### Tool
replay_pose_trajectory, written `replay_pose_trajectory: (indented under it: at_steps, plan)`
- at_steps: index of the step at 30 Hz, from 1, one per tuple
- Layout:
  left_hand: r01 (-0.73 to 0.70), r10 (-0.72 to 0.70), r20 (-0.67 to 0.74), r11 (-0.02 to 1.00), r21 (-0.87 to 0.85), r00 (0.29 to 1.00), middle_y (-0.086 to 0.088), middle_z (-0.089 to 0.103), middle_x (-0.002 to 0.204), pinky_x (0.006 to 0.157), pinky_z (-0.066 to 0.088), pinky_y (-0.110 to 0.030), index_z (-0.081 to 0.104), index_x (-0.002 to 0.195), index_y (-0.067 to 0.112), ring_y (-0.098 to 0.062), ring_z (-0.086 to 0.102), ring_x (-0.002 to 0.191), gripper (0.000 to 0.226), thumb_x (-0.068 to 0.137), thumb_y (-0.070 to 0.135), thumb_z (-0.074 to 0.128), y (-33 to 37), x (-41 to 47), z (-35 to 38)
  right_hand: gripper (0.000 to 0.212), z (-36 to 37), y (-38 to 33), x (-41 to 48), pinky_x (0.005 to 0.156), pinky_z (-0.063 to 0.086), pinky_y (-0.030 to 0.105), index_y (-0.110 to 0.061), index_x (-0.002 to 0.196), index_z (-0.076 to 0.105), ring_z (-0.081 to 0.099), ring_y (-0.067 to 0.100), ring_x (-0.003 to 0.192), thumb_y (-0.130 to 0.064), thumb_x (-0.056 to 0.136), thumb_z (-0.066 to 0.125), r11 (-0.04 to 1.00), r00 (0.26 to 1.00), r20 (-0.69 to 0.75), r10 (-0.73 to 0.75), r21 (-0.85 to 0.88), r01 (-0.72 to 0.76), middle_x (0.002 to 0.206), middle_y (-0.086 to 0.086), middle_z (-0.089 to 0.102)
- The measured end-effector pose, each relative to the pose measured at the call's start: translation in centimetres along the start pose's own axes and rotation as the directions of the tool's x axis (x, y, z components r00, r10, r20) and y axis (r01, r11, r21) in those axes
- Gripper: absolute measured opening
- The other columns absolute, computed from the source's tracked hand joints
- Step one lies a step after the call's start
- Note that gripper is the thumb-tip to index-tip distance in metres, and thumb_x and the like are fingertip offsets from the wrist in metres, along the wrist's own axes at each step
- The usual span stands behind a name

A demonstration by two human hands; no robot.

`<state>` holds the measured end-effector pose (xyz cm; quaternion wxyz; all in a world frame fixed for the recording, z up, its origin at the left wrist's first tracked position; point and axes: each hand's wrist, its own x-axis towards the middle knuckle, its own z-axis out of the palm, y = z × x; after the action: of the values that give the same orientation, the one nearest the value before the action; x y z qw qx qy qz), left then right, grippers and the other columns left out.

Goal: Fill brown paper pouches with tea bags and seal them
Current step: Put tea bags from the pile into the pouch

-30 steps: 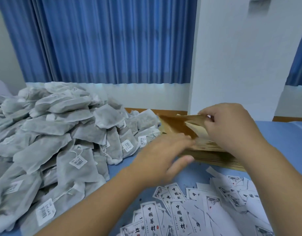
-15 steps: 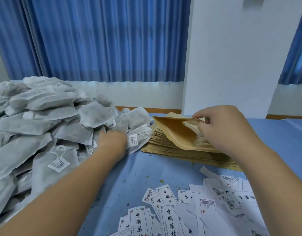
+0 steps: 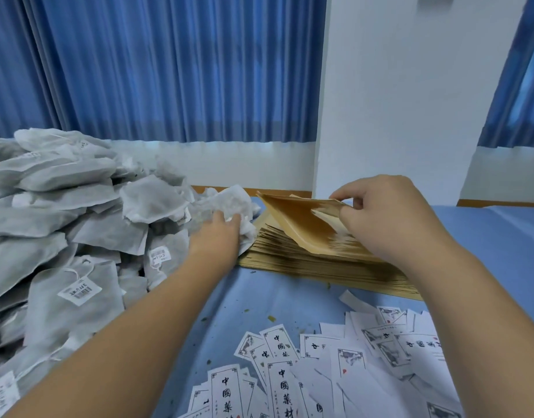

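A big heap of grey-white tea bags (image 3: 63, 230) with string tags fills the left side of the blue table. My left hand (image 3: 216, 236) grips one tea bag (image 3: 232, 203) at the heap's right edge, lifted a little beside the pouches. My right hand (image 3: 386, 215) pinches the top edge of a brown paper pouch (image 3: 302, 224), holding its mouth raised and tilted over a flat stack of brown pouches (image 3: 320, 260).
A scatter of white printed paper labels (image 3: 335, 372) covers the near right of the blue tablecloth (image 3: 244, 300), with small crumbs among them. A white pillar (image 3: 395, 101) and blue curtains (image 3: 169, 70) stand behind the table.
My left hand left the pouch, reached into the tea bag heap, and now lifts one tea bag toward the pouch. My right hand has kept the pouch raised.
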<state>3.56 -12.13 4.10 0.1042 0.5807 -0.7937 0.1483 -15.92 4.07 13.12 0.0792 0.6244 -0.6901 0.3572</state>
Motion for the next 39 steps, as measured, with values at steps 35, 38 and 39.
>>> replay_pose_trajectory:
  at_steps: [35,38,39]
  plan:
    - [-0.550,0.484,-0.336,0.825,-0.134,0.808,0.000,0.053,0.124,0.077,0.051,-0.039,0.048,0.138,0.019,-0.024,0.054,0.103,0.062,0.078,0.033,0.058,4.2,-10.6,-10.0,0.027,-0.3,1.2,0.3,0.055,0.036,0.024,-0.033,0.091,0.073,0.053,0.011,0.065,-0.015,0.081,0.056,0.987,0.995,0.059,0.080,0.133,-0.087,0.068,-0.011,0.056]
    - [-0.474,0.405,-0.288,0.848,-0.238,0.868,0.007,0.054,0.117,0.078,0.049,-0.034,0.046,0.133,0.025,-0.018,0.052,0.101,0.052,0.083,0.040,0.049,5.0,-10.4,-10.6,0.027,-0.3,1.0,0.3,0.055,0.036,0.025,-0.032,0.088,0.073,0.052,0.012,0.063,-0.015,0.079,0.055,0.986,0.996,0.061,0.066,0.147,-0.075,0.066,-0.011,0.055]
    - [-0.428,0.364,-0.256,0.861,-0.274,0.896,0.007,0.055,0.108,0.073,0.047,-0.032,0.049,0.125,0.025,-0.017,0.052,0.096,0.046,0.083,0.044,0.044,5.4,-10.2,-11.1,0.027,-0.2,0.9,0.3,0.055,0.036,0.025,-0.032,0.087,0.073,0.052,0.011,0.063,-0.014,0.078,0.055,0.987,0.997,0.062,0.054,0.147,-0.063,0.065,-0.010,0.055]
